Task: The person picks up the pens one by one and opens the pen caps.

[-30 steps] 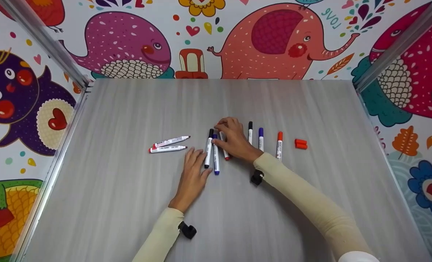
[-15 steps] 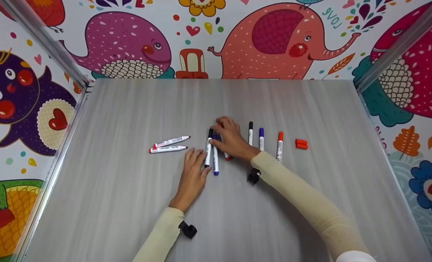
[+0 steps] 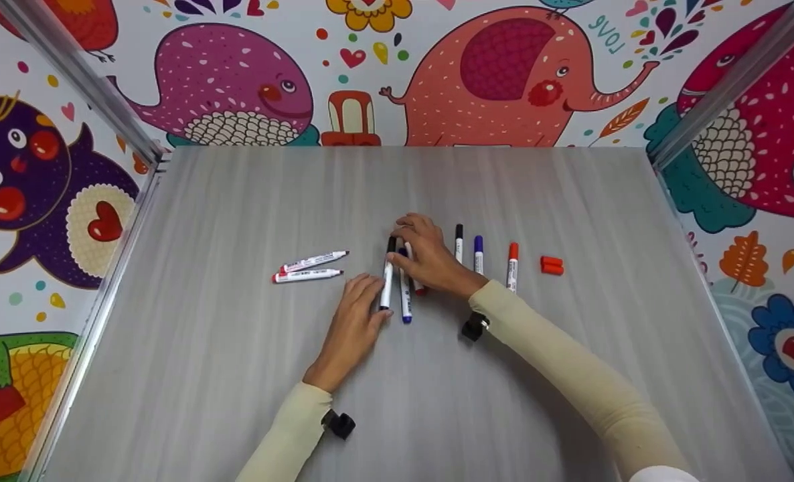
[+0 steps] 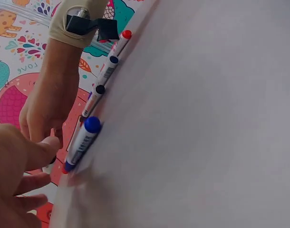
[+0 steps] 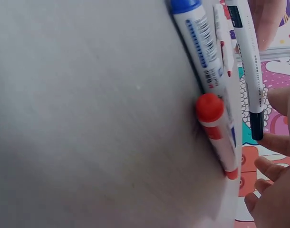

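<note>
A black-capped whiteboard marker (image 3: pixel 389 273) is held between the two hands, lifted over the table in the right wrist view. The left hand (image 3: pixel 351 325) pinches its lower end between thumb and fingers. At the black cap (image 5: pixel 257 125), the thumb and forefinger of the right hand (image 3: pixel 430 258) hold the other end. Just right of it, a blue marker (image 3: pixel 406 298) and a red marker (image 5: pixel 216 133) lie side by side, partly under the right hand in the head view.
Two uncapped red-ended markers (image 3: pixel 308 275) lie at left, tips pointing right. To the right stand in a row a black marker (image 3: pixel 459 244), a blue marker (image 3: pixel 479 254) and a red marker (image 3: pixel 513 264), lying flat. Loose red caps (image 3: pixel 551 265) lie farther right.
The black marker has shifted slightly right and up from the table, with both hands on it. The blue marker's lower end has moved a little to the right.
</note>
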A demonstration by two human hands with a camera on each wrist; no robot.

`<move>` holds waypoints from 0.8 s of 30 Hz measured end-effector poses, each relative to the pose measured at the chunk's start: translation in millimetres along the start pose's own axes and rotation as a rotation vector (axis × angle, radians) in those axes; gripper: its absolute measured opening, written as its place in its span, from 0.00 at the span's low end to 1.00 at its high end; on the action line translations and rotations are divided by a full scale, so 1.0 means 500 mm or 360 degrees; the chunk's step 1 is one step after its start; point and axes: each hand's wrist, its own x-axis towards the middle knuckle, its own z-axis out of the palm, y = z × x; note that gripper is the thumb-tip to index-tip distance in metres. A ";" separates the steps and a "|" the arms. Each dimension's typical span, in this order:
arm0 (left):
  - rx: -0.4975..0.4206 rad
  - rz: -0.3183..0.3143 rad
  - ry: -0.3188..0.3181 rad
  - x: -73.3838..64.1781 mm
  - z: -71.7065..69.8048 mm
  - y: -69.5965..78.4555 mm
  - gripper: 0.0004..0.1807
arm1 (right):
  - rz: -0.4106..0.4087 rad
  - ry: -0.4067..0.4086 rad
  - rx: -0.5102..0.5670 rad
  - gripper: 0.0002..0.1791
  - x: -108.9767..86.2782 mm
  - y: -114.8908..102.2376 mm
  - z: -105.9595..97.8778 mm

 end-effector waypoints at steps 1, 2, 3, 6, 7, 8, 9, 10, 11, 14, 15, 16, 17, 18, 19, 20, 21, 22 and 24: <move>-0.0023 -0.0006 -0.0021 0.001 -0.002 0.004 0.28 | -0.0021 0.0007 0.0012 0.25 -0.003 0.000 -0.005; -0.0042 -0.0010 -0.0041 0.001 -0.003 0.008 0.29 | -0.0035 0.0011 0.0028 0.24 -0.007 0.000 -0.009; -0.0058 -0.0011 -0.0059 0.001 -0.004 0.012 0.29 | -0.0047 0.0018 0.0048 0.24 -0.010 0.001 -0.013; -0.0095 -0.0003 -0.0104 0.004 -0.006 0.020 0.30 | -0.0049 0.0029 0.0098 0.22 -0.020 0.005 -0.025; -0.0105 -0.0002 -0.0118 0.005 -0.007 0.022 0.30 | -0.0037 0.0027 0.0113 0.21 -0.024 0.006 -0.029; -0.0112 -0.0004 -0.0133 0.007 -0.008 0.024 0.30 | -0.0018 0.0021 0.0129 0.21 -0.027 0.007 -0.033; -0.0119 -0.0010 -0.0151 0.008 -0.009 0.026 0.30 | 0.0006 0.0011 0.0147 0.20 -0.031 0.008 -0.037; -0.0127 -0.0019 -0.0171 0.009 -0.010 0.029 0.30 | 0.0032 -0.0001 0.0166 0.19 -0.035 0.009 -0.041; -0.0139 -0.0034 -0.0197 0.011 -0.012 0.031 0.31 | 0.0064 -0.0011 0.0191 0.19 -0.039 0.009 -0.046; -0.0187 -0.0085 -0.0282 0.018 -0.016 0.038 0.33 | 0.0154 -0.0028 0.0262 0.17 -0.053 0.010 -0.057; -0.0207 -0.0108 -0.0315 0.020 -0.018 0.040 0.34 | 0.0180 -0.0027 0.0288 0.17 -0.058 0.010 -0.061; -0.0232 -0.0136 -0.0350 0.023 -0.020 0.043 0.35 | 0.0203 -0.0021 0.0317 0.17 -0.063 0.009 -0.065; -0.0259 -0.0166 -0.0385 0.026 -0.021 0.045 0.36 | 0.0222 -0.0013 0.0348 0.17 -0.068 0.008 -0.069; -0.0289 -0.0198 -0.0420 0.028 -0.022 0.046 0.38 | 0.0236 -0.0002 0.0377 0.17 -0.073 0.006 -0.073; -0.0329 -0.0240 -0.0460 0.031 -0.023 0.047 0.40 | 0.0243 0.0012 0.0406 0.17 -0.078 0.005 -0.076; -0.0369 -0.0268 -0.0498 0.033 -0.023 0.048 0.41 | 0.0247 0.0031 0.0423 0.18 -0.084 0.004 -0.079; -0.0420 -0.0303 -0.0535 0.035 -0.024 0.049 0.42 | 0.0248 0.0056 0.0440 0.18 -0.088 0.002 -0.082; -0.0477 -0.0331 -0.0571 0.037 -0.024 0.049 0.43 | 0.0245 0.0088 0.0450 0.17 -0.094 0.000 -0.084; -0.0635 -0.0377 -0.0646 0.042 -0.023 0.049 0.44 | 0.0239 0.0154 0.0458 0.16 -0.103 -0.003 -0.088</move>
